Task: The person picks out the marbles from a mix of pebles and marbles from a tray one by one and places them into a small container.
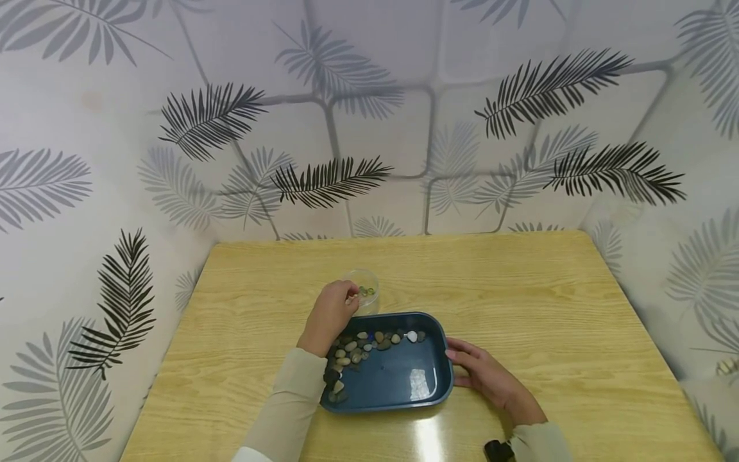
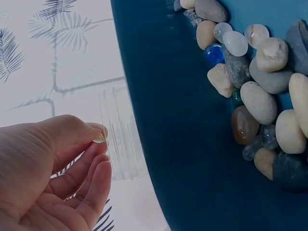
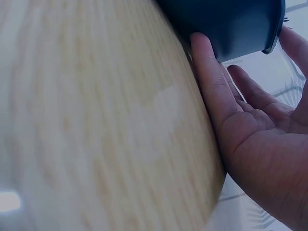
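Between thumb and index finger, my left hand [image 2: 57, 163] pinches a small clear yellow-green glass piece [image 2: 99, 139], mostly covered by the fingertips. In the head view this hand [image 1: 330, 316] is at the near left side of a clear round cup [image 1: 374, 301], which has several small greenish pieces inside. Just in front of the cup sits a dark blue rectangular tray [image 1: 392, 385]. Pebbles [image 1: 351, 346] and a few glass beads lie along its left and far sides. My right hand [image 1: 491, 378] touches the tray's right wall with extended fingers, low by the tabletop in the right wrist view.
The tray stands on a light wooden table [image 1: 519, 282]. A leaf-patterned wall covering [image 1: 381, 141] rises behind the table and at both sides. Beside the right sleeve, a small black object [image 1: 498, 450] shows at the bottom of the head view.
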Available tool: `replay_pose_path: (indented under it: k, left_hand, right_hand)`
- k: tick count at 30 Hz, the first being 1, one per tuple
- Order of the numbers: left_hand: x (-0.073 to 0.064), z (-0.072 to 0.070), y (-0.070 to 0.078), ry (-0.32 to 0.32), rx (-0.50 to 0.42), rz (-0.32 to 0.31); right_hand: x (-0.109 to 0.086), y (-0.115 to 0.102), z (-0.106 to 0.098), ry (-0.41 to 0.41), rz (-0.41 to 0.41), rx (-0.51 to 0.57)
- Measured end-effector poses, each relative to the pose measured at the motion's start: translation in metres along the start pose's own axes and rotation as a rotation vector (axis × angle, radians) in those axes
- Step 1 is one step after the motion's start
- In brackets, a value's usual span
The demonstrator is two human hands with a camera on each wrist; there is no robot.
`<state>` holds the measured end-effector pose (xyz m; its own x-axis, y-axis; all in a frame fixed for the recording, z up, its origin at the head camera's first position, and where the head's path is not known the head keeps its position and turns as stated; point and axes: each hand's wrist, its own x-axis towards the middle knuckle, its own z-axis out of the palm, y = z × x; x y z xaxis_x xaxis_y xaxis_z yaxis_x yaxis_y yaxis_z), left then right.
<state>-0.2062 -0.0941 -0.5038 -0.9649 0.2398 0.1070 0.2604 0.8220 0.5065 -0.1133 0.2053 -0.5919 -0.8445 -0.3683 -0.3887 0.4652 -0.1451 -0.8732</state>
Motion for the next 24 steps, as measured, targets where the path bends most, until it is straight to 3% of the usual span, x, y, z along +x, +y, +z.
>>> replay_pose_path:
  k: [16,24]
  left_hand:
    - [-0.0055,-0.0007,-0.0043,-0.009,0.006,-0.025]
    - [-0.0079,-0.0025,-0.0039,0.022,-0.023,0.005]
  right_hand:
    - [-0.0003,0.0005,-0.0001,-0.014,0.003,0.003]
    - [0.0006,0.0007,-0.0003,-0.009,0.000,0.003]
